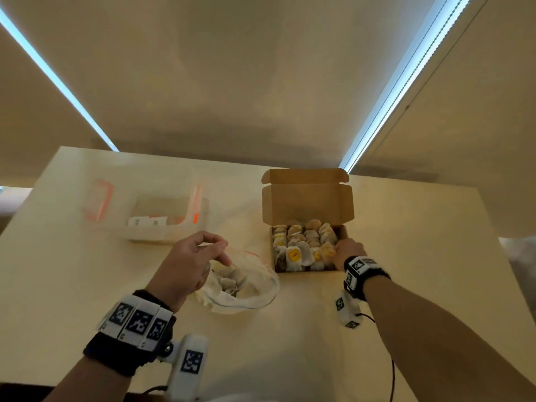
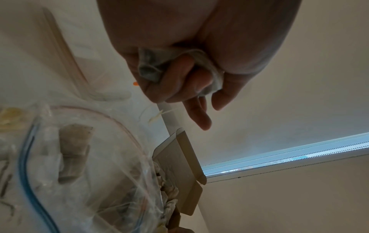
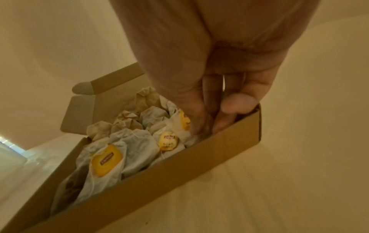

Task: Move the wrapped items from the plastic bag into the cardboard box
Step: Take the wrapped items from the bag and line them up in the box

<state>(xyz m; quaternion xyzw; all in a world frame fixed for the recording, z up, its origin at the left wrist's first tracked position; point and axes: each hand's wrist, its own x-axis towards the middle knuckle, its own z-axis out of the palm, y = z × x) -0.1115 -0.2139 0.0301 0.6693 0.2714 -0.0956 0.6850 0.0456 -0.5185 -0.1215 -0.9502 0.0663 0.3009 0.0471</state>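
A clear zip plastic bag (image 1: 246,291) (image 2: 79,157) with several wrapped tea bags inside lies open on the table near me. My left hand (image 1: 214,250) hovers just above its mouth. In the left wrist view its curled fingers (image 2: 179,82) grip one wrapped tea bag (image 2: 149,67) against the palm. To the right stands the cardboard box (image 1: 307,271) (image 3: 159,181), lid up, packed with wrapped tea bags (image 1: 301,248) (image 3: 135,146), some with yellow tags. My right hand (image 1: 346,252) (image 3: 207,123) reaches into the box's near right corner, straight fingers pushed down among the tea bags, thumb by the rim.
A clear plastic container (image 1: 168,219) with orange clips stands at the back left, its lid (image 1: 98,201) lying beside it. The pale table (image 1: 406,256) ends at a blind-covered wall behind the box.
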